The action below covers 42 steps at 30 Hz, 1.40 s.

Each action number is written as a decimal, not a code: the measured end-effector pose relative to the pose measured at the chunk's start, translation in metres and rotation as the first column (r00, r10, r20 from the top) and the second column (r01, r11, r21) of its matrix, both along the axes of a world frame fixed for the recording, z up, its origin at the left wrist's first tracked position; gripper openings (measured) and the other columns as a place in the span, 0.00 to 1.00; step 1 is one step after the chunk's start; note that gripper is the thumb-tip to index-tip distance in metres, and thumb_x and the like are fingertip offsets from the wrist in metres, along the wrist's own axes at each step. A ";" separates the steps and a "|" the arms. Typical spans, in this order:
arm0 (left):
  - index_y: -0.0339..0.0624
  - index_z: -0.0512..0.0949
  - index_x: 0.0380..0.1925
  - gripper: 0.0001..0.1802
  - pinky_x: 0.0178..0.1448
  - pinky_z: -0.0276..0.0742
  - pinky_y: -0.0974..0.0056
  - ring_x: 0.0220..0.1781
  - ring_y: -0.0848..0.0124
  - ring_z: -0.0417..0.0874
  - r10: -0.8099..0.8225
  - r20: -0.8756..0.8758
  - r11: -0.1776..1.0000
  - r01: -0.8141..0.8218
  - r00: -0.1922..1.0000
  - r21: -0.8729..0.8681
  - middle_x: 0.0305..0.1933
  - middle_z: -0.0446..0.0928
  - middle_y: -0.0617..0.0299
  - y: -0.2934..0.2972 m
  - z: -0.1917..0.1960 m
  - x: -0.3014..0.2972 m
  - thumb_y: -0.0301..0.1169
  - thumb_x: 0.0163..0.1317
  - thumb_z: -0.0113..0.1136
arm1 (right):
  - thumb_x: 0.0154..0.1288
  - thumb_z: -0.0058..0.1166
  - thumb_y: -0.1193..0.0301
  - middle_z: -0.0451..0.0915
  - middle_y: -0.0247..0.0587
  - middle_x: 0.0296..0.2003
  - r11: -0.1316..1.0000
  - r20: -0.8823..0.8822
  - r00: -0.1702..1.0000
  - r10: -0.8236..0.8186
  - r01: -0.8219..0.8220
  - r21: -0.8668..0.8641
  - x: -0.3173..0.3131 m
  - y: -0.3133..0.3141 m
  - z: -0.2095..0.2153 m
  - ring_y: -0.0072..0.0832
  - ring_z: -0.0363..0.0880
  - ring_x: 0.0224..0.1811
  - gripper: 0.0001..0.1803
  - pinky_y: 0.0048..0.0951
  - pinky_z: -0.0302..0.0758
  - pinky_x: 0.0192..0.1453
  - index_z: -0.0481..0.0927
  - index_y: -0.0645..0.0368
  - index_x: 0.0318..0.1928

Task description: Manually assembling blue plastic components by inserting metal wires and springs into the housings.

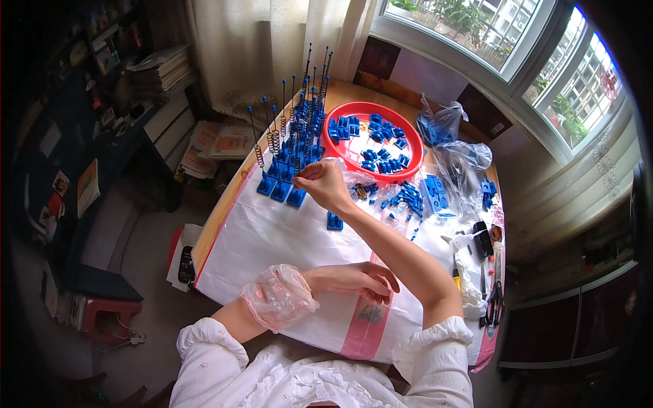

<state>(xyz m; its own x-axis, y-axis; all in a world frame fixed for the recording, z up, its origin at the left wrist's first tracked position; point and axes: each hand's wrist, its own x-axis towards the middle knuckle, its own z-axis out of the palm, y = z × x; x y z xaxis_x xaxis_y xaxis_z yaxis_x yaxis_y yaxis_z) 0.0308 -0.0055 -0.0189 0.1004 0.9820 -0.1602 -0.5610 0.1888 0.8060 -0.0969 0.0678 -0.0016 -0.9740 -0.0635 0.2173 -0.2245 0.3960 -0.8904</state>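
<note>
My right hand (325,185) reaches across the table to the near right edge of a group of blue square-based stands (279,190). Its thumb and fingers are pinched together beside a stand's base; what is between them is hidden. Thin dark rods with coil springs (273,139) and blue tips rise from many of these stands. Closer to my body, my left hand (360,280) hovers over the white cloth, fingers loosely bent and apart, with nothing visible in them. Below it lies a small dark patch (369,313) on the pink stripe. A single blue block (335,221) sits near my right forearm.
A red round tray (406,175) holds several blue parts. Beside it are loose small blue pieces (407,197), a clear box (439,196) of blue plates and plastic bags (466,160). Scissors (494,302) and a black tool (483,238) lie along the right edge.
</note>
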 end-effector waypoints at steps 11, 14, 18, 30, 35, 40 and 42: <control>0.37 0.77 0.50 0.14 0.55 0.76 0.69 0.46 0.76 0.80 0.013 -0.047 1.000 -0.013 0.999 -0.008 0.44 0.80 0.62 0.000 0.001 0.001 0.32 0.67 0.59 | 0.59 0.62 0.73 0.87 0.44 0.26 0.999 -0.025 0.999 -0.045 0.045 -0.007 -0.006 -0.003 -0.005 0.23 0.86 0.28 0.09 0.23 0.81 0.37 0.87 0.69 0.32; 0.38 0.77 0.50 0.14 0.54 0.76 0.69 0.45 0.76 0.80 0.012 -0.064 1.000 -0.013 0.998 -0.015 0.44 0.80 0.62 0.000 0.001 0.000 0.32 0.67 0.60 | 0.58 0.62 0.73 0.86 0.45 0.25 0.998 -0.027 0.998 -0.059 0.059 0.002 -0.006 -0.004 -0.004 0.24 0.86 0.28 0.09 0.24 0.81 0.38 0.87 0.70 0.32; 0.39 0.77 0.50 0.14 0.52 0.76 0.69 0.45 0.76 0.80 0.008 -0.087 0.999 -0.010 0.996 -0.031 0.43 0.80 0.63 -0.001 0.001 0.000 0.32 0.67 0.60 | 0.57 0.63 0.73 0.87 0.45 0.25 0.998 -0.017 0.998 -0.063 0.062 -0.008 -0.006 -0.006 -0.005 0.25 0.87 0.28 0.09 0.24 0.82 0.37 0.87 0.70 0.32; 0.39 0.76 0.51 0.14 0.49 0.77 0.70 0.41 0.77 0.80 -0.011 -0.089 1.000 0.011 0.996 -0.002 0.43 0.80 0.62 0.000 0.011 -0.001 0.33 0.70 0.57 | 0.55 0.69 0.71 0.87 0.45 0.31 0.994 -0.025 0.996 -0.090 0.088 -0.068 0.012 0.013 0.014 0.24 0.86 0.33 0.12 0.24 0.81 0.39 0.86 0.69 0.36; 0.38 0.75 0.53 0.16 0.45 0.77 0.71 0.40 0.77 0.80 0.002 -0.083 1.000 -0.004 0.997 -0.023 0.43 0.80 0.62 -0.002 0.012 -0.001 0.33 0.69 0.58 | 0.62 0.60 0.78 0.86 0.46 0.32 0.962 -0.052 0.996 -0.077 0.060 -0.268 0.066 0.057 0.045 0.25 0.85 0.32 0.09 0.23 0.80 0.38 0.83 0.71 0.41; 0.37 0.74 0.55 0.19 0.47 0.77 0.71 0.41 0.77 0.80 0.021 -0.090 1.000 -0.022 0.996 -0.011 0.42 0.80 0.61 0.004 0.017 0.000 0.33 0.68 0.59 | 0.66 0.60 0.74 0.86 0.39 0.31 0.961 -0.022 0.979 -0.203 0.195 -0.198 0.135 0.128 0.041 0.21 0.84 0.32 0.08 0.21 0.77 0.38 0.85 0.66 0.42; 0.36 0.73 0.55 0.19 0.48 0.77 0.71 0.42 0.77 0.80 0.025 -0.069 0.999 -0.024 0.997 0.022 0.41 0.80 0.60 0.007 0.006 -0.001 0.33 0.68 0.59 | 0.66 0.60 0.73 0.85 0.38 0.29 0.938 0.029 0.964 -0.265 0.265 -0.223 0.161 0.147 0.042 0.19 0.83 0.31 0.08 0.18 0.74 0.35 0.85 0.65 0.41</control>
